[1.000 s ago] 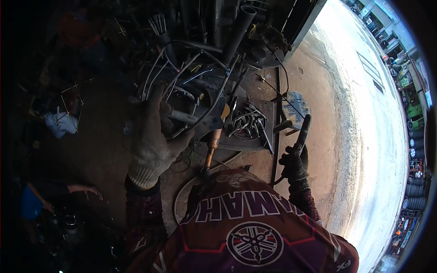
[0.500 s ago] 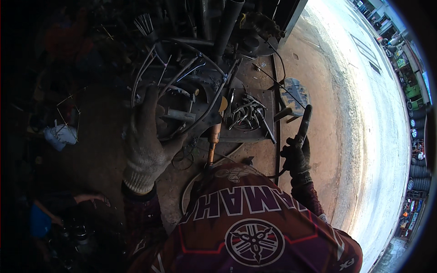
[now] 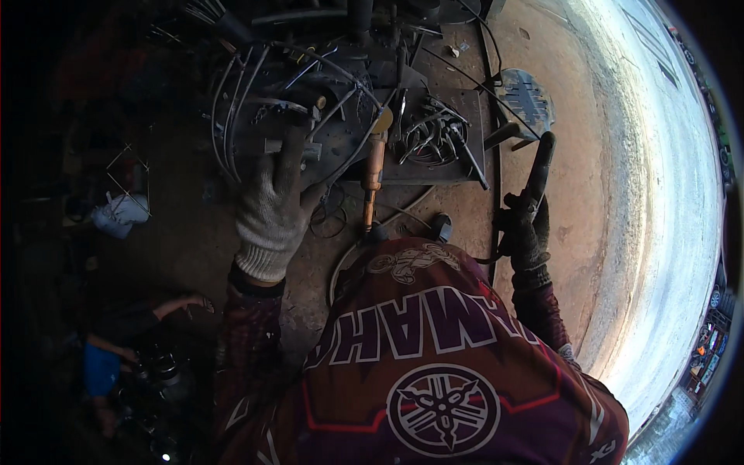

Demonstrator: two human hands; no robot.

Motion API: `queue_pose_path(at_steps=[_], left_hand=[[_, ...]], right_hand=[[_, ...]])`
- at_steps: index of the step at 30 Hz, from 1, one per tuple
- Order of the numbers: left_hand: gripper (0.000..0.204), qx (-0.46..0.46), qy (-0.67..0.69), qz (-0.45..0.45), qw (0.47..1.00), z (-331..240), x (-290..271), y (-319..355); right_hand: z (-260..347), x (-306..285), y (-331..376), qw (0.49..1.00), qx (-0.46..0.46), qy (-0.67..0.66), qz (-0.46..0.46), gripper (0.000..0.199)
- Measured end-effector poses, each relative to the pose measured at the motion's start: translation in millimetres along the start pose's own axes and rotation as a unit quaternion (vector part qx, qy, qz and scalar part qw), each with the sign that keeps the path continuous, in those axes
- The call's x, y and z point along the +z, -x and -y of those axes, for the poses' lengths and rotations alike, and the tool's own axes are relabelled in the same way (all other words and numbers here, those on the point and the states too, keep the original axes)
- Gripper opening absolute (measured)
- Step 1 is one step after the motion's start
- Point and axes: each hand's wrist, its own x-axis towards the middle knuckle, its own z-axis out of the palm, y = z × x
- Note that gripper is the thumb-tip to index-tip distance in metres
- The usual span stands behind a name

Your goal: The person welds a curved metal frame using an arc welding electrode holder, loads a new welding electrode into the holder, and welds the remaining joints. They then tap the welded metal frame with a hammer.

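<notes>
My left hand point(image 3: 271, 209), in a pale knitted glove with darkened fingers, stretches over the near side of a bent metal rod frame point(image 3: 370, 136). Its index finger points away from me and its thumb is spread, close to the curved rod; whether they touch is unclear. The gloved right hand point(image 3: 528, 229), at the right of the bench, is closed around a black welding electrode holder point(image 3: 540, 167). A thin dark electrode point(image 3: 484, 87) slants from the holder's tip toward the far left. On the dark metal bench point(image 3: 457, 172), short metal pieces lie within the frame.
A tool with an orange-brown handle point(image 3: 373, 167) stands at the bench's near edge. Right of it lies a heap of metal pieces point(image 3: 434, 139). A worn stool point(image 3: 525, 101) stands beyond my right hand. Cables cross the floor. Another person's arm point(image 3: 174, 304) shows at lower left.
The view has shifted, so bench and stool appear higher. Against the bench, my left hand has drawn back toward me. My right hand keeps hold of the electrode holder.
</notes>
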Motion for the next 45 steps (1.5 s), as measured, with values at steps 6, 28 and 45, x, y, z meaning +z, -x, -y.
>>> queue_pose_path(at_steps=[6,28,45], left_hand=[[0.095,-0.097,0.034,-0.042,0.994,-50,21,20],[0.115,-0.640,0.229,-0.171,0.713,-153,75,137],[0.124,-0.596,0.516,-0.137,0.600,-125,161,146]], right_hand=[[-11,-20,-5,1.000,-0.002,-0.007,0.000,0.091],[24,-39,-66,0.961,0.032,0.165,0.219,0.084],[45,16,-2,0.911,0.036,0.308,0.271,0.115]])
